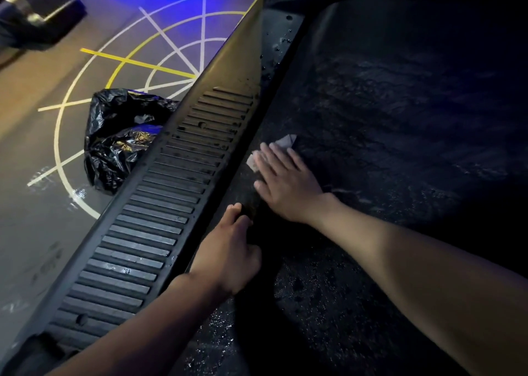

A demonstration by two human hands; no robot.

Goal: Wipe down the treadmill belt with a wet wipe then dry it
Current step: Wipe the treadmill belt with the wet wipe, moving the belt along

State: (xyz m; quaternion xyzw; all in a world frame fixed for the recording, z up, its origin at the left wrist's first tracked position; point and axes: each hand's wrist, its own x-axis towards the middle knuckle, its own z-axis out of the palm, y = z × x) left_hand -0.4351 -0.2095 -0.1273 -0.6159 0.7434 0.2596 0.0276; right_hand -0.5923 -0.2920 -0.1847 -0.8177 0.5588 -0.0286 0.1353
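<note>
On the belt (385, 124), beside the ribbed rail (171, 181), the right hand (288, 184) presses flat, fingers spread, on the wipe (281, 144); left hand (228, 252) curled at the belt's edge, holding nothing visible.

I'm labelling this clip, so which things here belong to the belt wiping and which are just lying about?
In the job:
right hand, flat on the wipe
wipe
treadmill belt, wet
left hand, at the belt's edge

Lying about:
ribbed side rail
black plastic bag
floor markings
</note>
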